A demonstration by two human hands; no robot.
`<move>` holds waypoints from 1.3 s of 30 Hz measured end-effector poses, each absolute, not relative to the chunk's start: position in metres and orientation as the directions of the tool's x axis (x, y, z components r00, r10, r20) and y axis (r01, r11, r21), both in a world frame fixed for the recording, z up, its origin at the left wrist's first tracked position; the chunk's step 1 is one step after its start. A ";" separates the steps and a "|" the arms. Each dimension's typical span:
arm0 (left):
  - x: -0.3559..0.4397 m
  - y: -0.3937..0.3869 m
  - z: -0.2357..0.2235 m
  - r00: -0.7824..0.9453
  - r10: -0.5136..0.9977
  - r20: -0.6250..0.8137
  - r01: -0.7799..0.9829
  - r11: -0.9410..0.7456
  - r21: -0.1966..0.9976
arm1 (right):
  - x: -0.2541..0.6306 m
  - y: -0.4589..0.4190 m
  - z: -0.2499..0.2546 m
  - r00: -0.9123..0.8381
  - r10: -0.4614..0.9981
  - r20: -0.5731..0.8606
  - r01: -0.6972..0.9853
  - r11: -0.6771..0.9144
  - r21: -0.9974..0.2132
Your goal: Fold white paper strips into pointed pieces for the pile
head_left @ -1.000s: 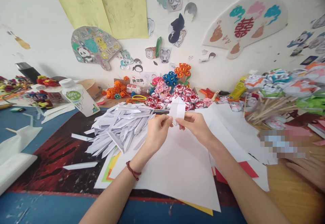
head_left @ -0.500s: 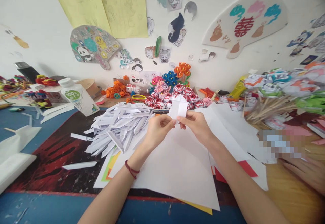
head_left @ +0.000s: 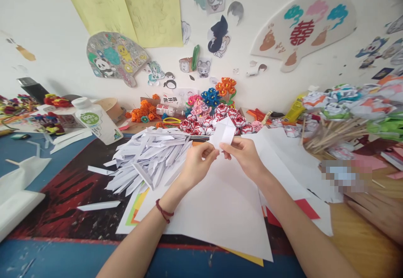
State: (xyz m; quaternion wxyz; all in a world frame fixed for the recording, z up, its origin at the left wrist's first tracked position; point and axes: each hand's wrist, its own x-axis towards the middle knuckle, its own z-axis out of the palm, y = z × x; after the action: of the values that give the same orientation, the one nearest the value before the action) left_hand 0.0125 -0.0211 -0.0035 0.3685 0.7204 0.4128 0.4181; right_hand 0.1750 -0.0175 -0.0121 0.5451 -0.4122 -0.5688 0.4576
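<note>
A small folded piece of white paper (head_left: 224, 132), pointed at its top, is held up above large white sheets (head_left: 217, 211). My right hand (head_left: 242, 154) pinches its lower right edge between thumb and fingers. At the lower left corner of the piece is my left hand (head_left: 201, 162), its thumb and fingertips pressed together on the paper. A red cord bracelet (head_left: 164, 211) circles my left wrist. Left of my hands lies a heap of folded white paper strips (head_left: 151, 156), and one loose strip (head_left: 99, 205) sits apart from it.
Behind my hands stand red-and-white paper flowers (head_left: 201, 124). A white bottle (head_left: 96, 120) leans at the left. At the right are paper flowers on sticks (head_left: 333, 133) and another person's hand (head_left: 378, 211) on the wooden surface. A red sheet (head_left: 307, 209) shows under white paper.
The folded paper has tilted slightly to the right in my fingers. My left hand has shifted a little to the right. The other person's hand has moved slightly.
</note>
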 end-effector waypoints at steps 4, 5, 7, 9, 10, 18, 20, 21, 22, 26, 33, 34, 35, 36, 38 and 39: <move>0.011 -0.020 -0.005 0.292 0.912 0.289 0.327 -0.379 0.866 | 0.173 -0.017 -0.013 -0.050 0.972 0.229 -0.025 0.228 -0.973; 0.011 -0.020 -0.005 0.277 0.916 0.291 0.335 -0.376 0.864 | 0.173 -0.017 -0.013 -0.055 0.973 0.223 -0.021 0.223 -0.975; 0.009 -0.018 -0.005 0.241 0.916 0.320 0.360 -0.391 0.847 | 0.172 -0.017 -0.014 -0.088 0.977 0.196 -0.011 0.195 -0.981; 0.005 -0.016 -0.005 0.223 0.905 0.362 0.404 -0.424 0.811 | 0.173 -0.016 -0.013 -0.146 0.978 0.147 0.011 0.150 -0.989; 0.003 -0.015 -0.005 0.225 0.900 0.374 0.437 -0.437 0.786 | 0.174 -0.015 -0.013 -0.164 0.979 0.124 0.025 0.130 -0.991; -0.017 -0.004 -0.003 0.383 0.875 0.298 0.668 -0.484 0.565 | 0.193 -0.003 -0.019 -0.052 0.994 0.100 0.009 0.100 -0.995; -0.020 -0.002 -0.005 0.386 0.875 0.293 0.674 -0.484 0.558 | 0.195 0.000 -0.025 -0.072 0.994 0.080 0.048 0.084 -0.995; -0.020 -0.001 -0.006 0.379 0.878 0.293 0.669 -0.479 0.569 | 0.196 0.001 -0.027 -0.089 0.994 0.067 0.072 0.073 -0.995; -0.021 0.001 -0.007 0.374 0.879 0.295 0.659 -0.476 0.582 | 0.197 0.001 -0.029 -0.103 0.993 0.055 0.092 0.064 -0.994; -0.024 0.005 -0.012 0.383 0.877 0.291 0.646 -0.479 0.594 | 0.199 0.004 -0.036 -0.146 0.989 -0.002 0.162 0.022 -0.986; -0.025 0.003 -0.007 0.459 0.855 0.240 0.666 -0.510 0.545 | 0.204 0.006 -0.042 -0.279 0.959 -0.048 0.377 0.063 -0.924; -0.025 0.003 -0.004 0.475 0.849 0.232 0.661 -0.518 0.544 | 0.205 0.005 -0.041 -0.300 0.952 -0.052 0.401 0.076 -0.913; -0.026 0.002 -0.002 0.492 0.841 0.225 0.653 -0.528 0.544 | 0.205 0.003 -0.041 -0.318 0.947 -0.055 0.427 0.091 -0.900; -0.027 0.000 0.000 0.507 0.834 0.219 0.645 -0.535 0.545 | 0.206 0.001 -0.040 -0.331 0.942 -0.052 0.453 0.110 -0.884; -0.029 -0.002 0.002 0.515 0.830 0.213 0.635 -0.537 0.556 | 0.207 -0.005 -0.039 -0.370 0.928 -0.045 0.487 0.152 -0.860; -0.031 -0.004 0.001 0.508 0.835 0.211 0.632 -0.527 0.568 | 0.207 -0.008 -0.038 -0.379 0.924 -0.044 0.484 0.157 -0.861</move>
State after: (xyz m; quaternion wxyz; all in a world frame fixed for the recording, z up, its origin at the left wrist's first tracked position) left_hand -0.0307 -0.0035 0.0013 0.2151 0.8412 0.4359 0.2367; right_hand 0.2073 -0.0079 -0.0382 0.2604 -0.4928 -0.7147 0.4225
